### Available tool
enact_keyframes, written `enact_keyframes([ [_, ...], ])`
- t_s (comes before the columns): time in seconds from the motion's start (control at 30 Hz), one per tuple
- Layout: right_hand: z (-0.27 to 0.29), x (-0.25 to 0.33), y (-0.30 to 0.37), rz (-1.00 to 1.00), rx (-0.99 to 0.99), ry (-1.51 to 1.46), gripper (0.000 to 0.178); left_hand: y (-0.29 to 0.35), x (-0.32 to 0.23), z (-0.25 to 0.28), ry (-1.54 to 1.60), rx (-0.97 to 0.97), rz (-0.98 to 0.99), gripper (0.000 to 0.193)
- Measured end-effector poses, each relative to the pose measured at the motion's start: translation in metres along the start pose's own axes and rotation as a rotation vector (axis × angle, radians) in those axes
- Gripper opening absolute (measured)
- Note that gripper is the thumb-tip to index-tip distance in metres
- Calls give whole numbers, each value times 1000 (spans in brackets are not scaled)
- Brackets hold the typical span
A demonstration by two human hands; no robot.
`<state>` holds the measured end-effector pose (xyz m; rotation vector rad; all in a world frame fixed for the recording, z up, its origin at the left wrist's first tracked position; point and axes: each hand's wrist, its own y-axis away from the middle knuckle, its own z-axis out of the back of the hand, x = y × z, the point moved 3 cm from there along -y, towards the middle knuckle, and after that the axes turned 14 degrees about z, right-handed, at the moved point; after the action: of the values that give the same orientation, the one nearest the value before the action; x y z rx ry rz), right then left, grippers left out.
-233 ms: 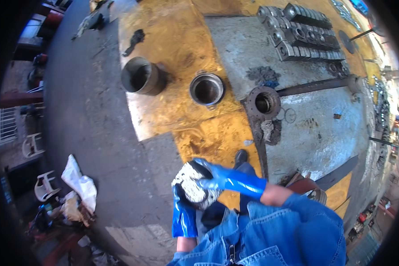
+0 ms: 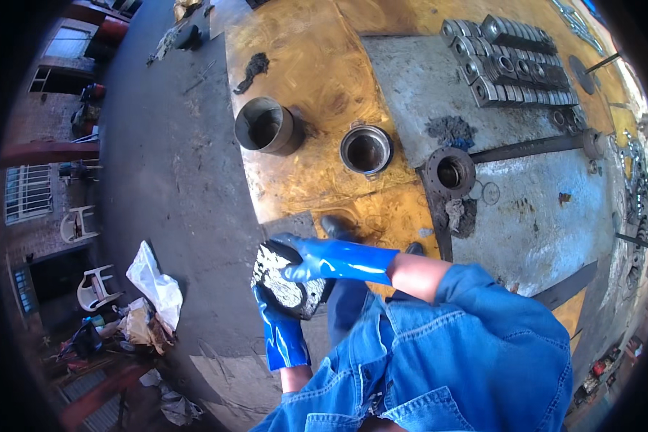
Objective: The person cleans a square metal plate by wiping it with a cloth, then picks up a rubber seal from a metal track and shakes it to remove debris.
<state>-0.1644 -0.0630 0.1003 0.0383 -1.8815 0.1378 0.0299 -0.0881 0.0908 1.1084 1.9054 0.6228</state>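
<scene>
Both my hands wear long, shiny blue gloves. Between them, in front of my body, is a dark chunky piece (image 2: 286, 286) with a bright white mottled face; what kind of part it is I cannot make out. My left hand (image 2: 266, 306) grips its near left side from below, with the fingertips partly hidden. Over its far edge lies my right hand (image 2: 302, 258), thumb pressed on the white face and fingers curled round the back. Farther ahead, a wide metal cylinder (image 2: 284, 133) and a shorter metal ring-like housing (image 2: 367, 153) stand on the yellow floor plate (image 2: 317, 65).
A round flanged part (image 2: 450, 173) sits right of the housing, beside dark rags (image 2: 459, 216). Rows of metal blocks (image 2: 515, 61) stand at the far right. A white sack (image 2: 155, 288) and scraps lie at left, near white plastic chairs (image 2: 97, 288). My boot (image 2: 338, 227) is on the plate.
My hands have shifted left with the piece, and it has turned somewhat. The view has swung, so the floor items appear farther right. One boot now shows beyond my right glove.
</scene>
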Motion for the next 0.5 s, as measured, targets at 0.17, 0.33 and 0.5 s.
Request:
enact_keyframes([
  [0.17,6,19,-70,-71,-71,101,83,-33,-80,-1,-98,-54,8,72],
  [0.33,26,55,-117,-234,-139,199,82,-75,-138,-30,-162,17,124,63],
  [0.5,64,35,-153,-108,-340,179,86,-153,-177,-92,-378,336,278,56],
])
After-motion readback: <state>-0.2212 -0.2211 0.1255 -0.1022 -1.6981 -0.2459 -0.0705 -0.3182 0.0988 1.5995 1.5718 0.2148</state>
